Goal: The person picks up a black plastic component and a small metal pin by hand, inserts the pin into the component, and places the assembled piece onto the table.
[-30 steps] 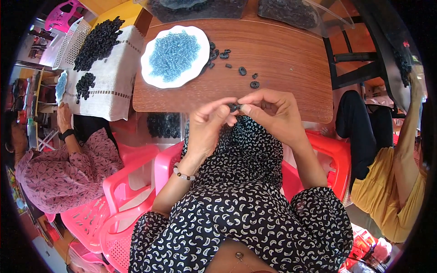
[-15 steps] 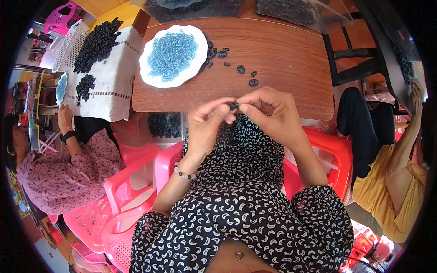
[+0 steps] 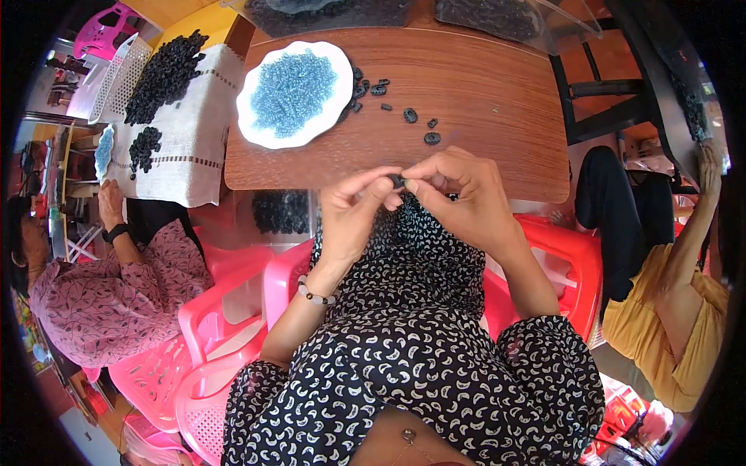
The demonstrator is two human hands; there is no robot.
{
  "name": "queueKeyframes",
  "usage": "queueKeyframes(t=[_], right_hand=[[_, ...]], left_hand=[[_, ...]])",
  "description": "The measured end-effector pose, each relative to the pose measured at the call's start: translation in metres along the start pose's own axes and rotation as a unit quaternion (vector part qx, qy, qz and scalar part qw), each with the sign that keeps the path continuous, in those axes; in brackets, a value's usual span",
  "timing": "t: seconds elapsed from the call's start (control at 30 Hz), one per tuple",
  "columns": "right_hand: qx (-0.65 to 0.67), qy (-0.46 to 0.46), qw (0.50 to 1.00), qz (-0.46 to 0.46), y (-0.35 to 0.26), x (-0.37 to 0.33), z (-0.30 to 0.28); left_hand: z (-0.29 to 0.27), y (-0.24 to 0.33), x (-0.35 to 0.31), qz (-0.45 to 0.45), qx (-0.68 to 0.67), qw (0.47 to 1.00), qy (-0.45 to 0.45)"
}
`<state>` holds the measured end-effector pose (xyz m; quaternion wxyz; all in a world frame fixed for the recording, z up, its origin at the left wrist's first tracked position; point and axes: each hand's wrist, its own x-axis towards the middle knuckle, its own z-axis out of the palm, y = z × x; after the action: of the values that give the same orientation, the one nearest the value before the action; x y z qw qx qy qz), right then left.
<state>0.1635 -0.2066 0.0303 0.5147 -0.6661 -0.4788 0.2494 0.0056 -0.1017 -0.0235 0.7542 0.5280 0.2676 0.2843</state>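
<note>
My left hand and my right hand meet at the near edge of a brown wooden table. Their fingertips pinch one small dark piece between them. Several similar dark pieces lie loose on the table beyond my hands. A white plate heaped with small blue beads stands at the table's left part, with more dark pieces by its right rim.
A person in a pink patterned top sits at left by a white cloth carrying dark pieces. Another person in yellow sits at right. Pink chairs stand at left and a red chair at right. Clear bags of dark pieces lie at the table's far edge.
Both hands stay together at the table edge with only small finger movement on the dark piece. The view has shifted slightly.
</note>
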Motion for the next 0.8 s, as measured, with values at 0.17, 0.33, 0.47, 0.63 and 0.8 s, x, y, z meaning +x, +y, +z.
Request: queueKeyframes(t=[0.17, 0.33, 0.47, 0.63, 0.8], right_hand=[[0.012, -0.012, 1.000, 0.011, 0.005, 0.001, 0.002], [0.082, -0.057, 0.991, 0.084, 0.008, 0.000, 0.002], [0.082, -0.054, 0.992, 0.081, 0.008, -0.003, 0.003], [-0.031, -0.009, 0.999, -0.014, 0.003, -0.007, 0.006], [-0.027, -0.009, 1.000, -0.011, 0.001, -0.007, 0.007]], left_hand=[[0.001, -0.001, 0.000, 0.003, 0.007, 1.000, -0.001], [0.003, 0.000, -0.004, 0.029, 0.031, 0.999, 0.011], [0.007, -0.002, -0.006, 0.045, 0.047, 0.998, 0.017], [0.016, 0.007, -0.008, 0.066, 0.112, 0.991, 0.033], [0.018, 0.009, -0.009, 0.075, 0.139, 0.987, 0.036]])
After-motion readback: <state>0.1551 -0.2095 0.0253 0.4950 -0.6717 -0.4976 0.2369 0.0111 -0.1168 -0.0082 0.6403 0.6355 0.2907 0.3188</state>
